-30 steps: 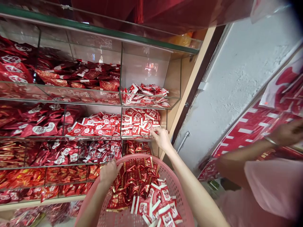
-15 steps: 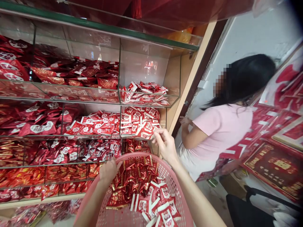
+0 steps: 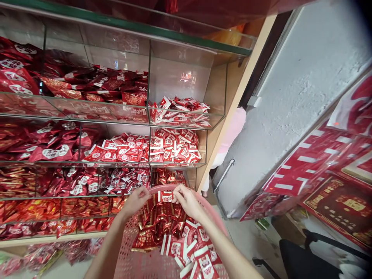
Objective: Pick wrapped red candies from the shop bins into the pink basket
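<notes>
A pink plastic basket (image 3: pixel 210 213) with a perforated wall is in front of me, below the shelves. My left hand (image 3: pixel 135 202) is closed at the basket's far left rim. Over the basket, my right hand (image 3: pixel 187 200) pinches a small red-and-white candy packet (image 3: pixel 165 197) between thumb and fingers. Beneath it lie shiny dark red candy packets with gold print (image 3: pixel 147 236). Nearer to me in the basket is a pile of red-and-white packets (image 3: pixel 205 263), like the one in my right hand.
Glass-divided shelves (image 3: pixel 186 120) hold several heaps of red packets. A wooden side panel (image 3: pixel 229 112) ends them on the right. Beyond it, a person in pink (image 3: pixel 232 130) is mostly hidden. Red decorations (image 3: pixel 302 159) and a black chair (image 3: pixel 302 252) are at the right.
My right hand has come from the shelf compartment back over the basket, with a red-and-white packet. The person at the right has moved behind the shelf panel.
</notes>
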`<state>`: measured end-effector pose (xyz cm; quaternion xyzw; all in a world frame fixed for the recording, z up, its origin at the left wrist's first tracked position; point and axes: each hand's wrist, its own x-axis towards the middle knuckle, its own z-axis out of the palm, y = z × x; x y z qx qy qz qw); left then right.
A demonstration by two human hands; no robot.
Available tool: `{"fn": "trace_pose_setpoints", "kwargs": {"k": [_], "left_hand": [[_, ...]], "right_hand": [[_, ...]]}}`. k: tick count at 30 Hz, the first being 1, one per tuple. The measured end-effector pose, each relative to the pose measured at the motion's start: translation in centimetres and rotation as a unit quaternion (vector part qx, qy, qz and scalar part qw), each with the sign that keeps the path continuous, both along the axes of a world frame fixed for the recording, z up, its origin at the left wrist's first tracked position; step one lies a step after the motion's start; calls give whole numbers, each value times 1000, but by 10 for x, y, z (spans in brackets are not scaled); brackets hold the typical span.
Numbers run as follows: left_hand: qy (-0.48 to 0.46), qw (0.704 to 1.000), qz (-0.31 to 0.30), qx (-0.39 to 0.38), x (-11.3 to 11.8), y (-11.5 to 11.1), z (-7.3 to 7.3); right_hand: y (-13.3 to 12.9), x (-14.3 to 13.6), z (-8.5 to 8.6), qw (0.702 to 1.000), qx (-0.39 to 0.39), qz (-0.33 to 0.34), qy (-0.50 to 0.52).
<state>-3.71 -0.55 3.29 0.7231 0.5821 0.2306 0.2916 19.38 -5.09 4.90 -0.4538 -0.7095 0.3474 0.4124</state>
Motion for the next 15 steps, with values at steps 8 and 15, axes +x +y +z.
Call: {"fn": "trace_pose_setpoints", "kwargs": {"k": [8,15], "left_hand": [[-93,991,-78,-57,1,-7,17],[-120,988,-75,-63,-1,-5,12]], "right_hand": [[3,-14,0,999,-9,10,-32],[4,-20,-7,999,-36,6,-22]]}}
